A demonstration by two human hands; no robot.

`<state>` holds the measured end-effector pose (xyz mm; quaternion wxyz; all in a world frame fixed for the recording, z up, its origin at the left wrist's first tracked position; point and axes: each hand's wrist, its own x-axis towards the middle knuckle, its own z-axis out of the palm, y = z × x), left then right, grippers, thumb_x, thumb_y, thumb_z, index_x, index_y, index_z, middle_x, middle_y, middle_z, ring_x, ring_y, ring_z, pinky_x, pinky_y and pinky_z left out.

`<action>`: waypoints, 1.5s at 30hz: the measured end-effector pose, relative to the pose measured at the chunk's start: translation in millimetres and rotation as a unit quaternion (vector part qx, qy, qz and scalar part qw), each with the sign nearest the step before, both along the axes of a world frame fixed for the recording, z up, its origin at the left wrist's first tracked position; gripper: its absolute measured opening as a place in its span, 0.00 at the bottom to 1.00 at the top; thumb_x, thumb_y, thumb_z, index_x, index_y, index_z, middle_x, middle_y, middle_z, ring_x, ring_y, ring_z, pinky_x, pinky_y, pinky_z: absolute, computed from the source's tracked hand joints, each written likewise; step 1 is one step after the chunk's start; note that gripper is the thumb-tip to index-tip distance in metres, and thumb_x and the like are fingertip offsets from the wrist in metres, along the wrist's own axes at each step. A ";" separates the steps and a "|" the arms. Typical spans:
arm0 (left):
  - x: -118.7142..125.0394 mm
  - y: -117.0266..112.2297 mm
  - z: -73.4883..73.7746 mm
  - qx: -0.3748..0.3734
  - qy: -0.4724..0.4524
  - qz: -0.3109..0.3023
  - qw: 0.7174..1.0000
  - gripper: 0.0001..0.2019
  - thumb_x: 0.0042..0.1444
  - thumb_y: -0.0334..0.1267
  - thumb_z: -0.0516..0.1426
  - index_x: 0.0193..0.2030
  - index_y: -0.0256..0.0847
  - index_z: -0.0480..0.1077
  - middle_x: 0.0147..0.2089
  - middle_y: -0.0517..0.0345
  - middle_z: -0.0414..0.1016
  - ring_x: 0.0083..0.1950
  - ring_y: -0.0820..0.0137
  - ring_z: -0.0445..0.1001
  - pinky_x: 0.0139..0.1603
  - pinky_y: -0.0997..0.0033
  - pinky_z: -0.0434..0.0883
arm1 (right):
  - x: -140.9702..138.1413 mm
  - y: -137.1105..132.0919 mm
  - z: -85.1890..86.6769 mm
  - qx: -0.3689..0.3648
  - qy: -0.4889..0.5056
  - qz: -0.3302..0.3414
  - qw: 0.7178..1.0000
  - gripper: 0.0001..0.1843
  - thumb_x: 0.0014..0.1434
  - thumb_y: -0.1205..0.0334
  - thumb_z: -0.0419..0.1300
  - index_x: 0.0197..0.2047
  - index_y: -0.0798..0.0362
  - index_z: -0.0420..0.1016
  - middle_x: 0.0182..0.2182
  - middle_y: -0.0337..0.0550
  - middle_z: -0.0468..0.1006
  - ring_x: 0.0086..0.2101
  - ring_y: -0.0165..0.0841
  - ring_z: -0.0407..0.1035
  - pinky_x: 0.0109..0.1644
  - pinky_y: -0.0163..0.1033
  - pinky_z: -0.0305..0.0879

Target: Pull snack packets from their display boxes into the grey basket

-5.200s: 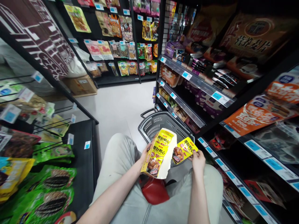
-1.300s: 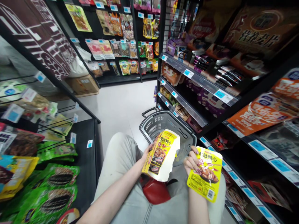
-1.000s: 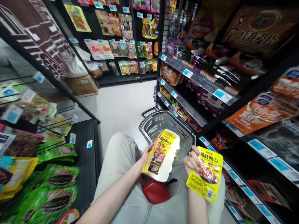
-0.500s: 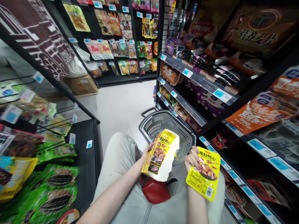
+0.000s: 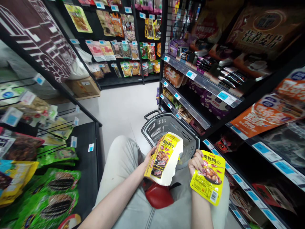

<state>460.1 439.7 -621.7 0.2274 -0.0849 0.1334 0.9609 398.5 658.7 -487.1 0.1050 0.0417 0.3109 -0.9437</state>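
My left hand [image 5: 150,156] grips a yellow and white cardboard display box [image 5: 164,159] of snack packets, tilted over my lap. My right hand [image 5: 195,163] is closed on a single yellow snack packet [image 5: 207,176], held to the right of the box, near the low shelf on the right. Both hands are above my knees in light grey trousers. A grey plastic shopping basket [image 5: 164,125] stands on the floor just beyond the box.
Dark shelves with blue price tags [image 5: 224,95] run along the right, stocked with packaged goods. Green and yellow snack bags [image 5: 54,187] hang on the left rack. A red stool [image 5: 158,195] shows between my knees. A cardboard carton [image 5: 82,86] sits on the white floor farther back.
Earlier my right hand held the packet against the box's opening. It has drawn the packet out to the right and down. In the last second the packet barely shifted; the box stays put.
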 end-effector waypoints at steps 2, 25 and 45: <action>0.4 0.2 0.8 0.002 0.003 0.000 1.000 0.36 0.61 0.59 0.47 0.62 0.28 0.66 0.49 0.40 0.79 0.48 0.54 0.79 0.62 0.52 0.61 | -0.6 0.7 -0.5 -0.034 -0.005 0.012 0.999 0.11 0.56 0.62 0.58 0.29 0.48 0.56 0.20 0.26 0.47 0.16 0.22 0.31 0.15 0.29 0.40; 1.0 0.2 -0.1 -0.009 0.002 -0.009 1.000 0.36 0.60 0.60 0.48 0.59 0.29 0.68 0.49 0.40 0.79 0.49 0.54 0.78 0.61 0.52 0.63 | 1.0 -5.4 13.3 -0.056 0.002 0.005 0.998 0.10 0.54 0.70 0.57 0.28 0.50 0.57 0.19 0.27 0.50 0.17 0.20 0.30 0.17 0.24 0.41; -0.1 -0.5 -6.7 -0.001 -0.021 0.007 1.000 0.35 0.61 0.59 0.48 0.61 0.28 0.66 0.49 0.39 0.79 0.49 0.53 0.78 0.61 0.51 0.63 | -2.3 -2.8 -2.7 -0.059 -0.002 -0.019 0.998 0.09 0.59 0.71 0.53 0.30 0.49 0.60 0.20 0.27 0.50 0.16 0.22 0.33 0.15 0.25 0.45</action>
